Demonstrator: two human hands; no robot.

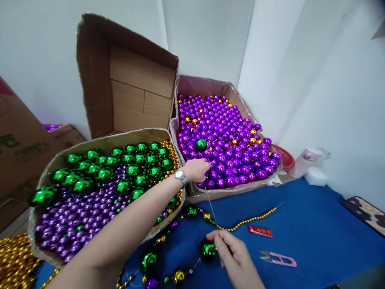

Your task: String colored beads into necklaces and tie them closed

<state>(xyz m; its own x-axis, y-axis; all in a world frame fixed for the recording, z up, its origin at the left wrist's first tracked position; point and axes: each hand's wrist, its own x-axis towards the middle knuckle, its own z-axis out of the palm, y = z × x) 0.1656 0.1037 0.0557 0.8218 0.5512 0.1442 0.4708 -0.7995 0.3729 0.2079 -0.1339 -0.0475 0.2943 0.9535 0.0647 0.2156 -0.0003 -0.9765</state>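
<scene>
Left hand (197, 169) is in the box of purple beads (225, 140), at its near edge, fingers curled onto beads; can't tell if one is pinched. Thin thread (210, 204) runs from there down to right hand (236, 257), which pinches it by a green bead (208, 249) of the bead string (168, 265) on the blue table (315, 241). Pink snips (278, 259) just right of that hand; box of green and purple beads (99, 188) at the left edge.

The left hand (197, 169) reaches into the bead box (210, 86) ahead, its fingers (206, 166) among the beads (228, 140). The thread (210, 204) runs back from them to the right hand (234, 257) (nearer the body). The snips (278, 259) lie right of those fingers, the other box (99, 142) left.
</scene>
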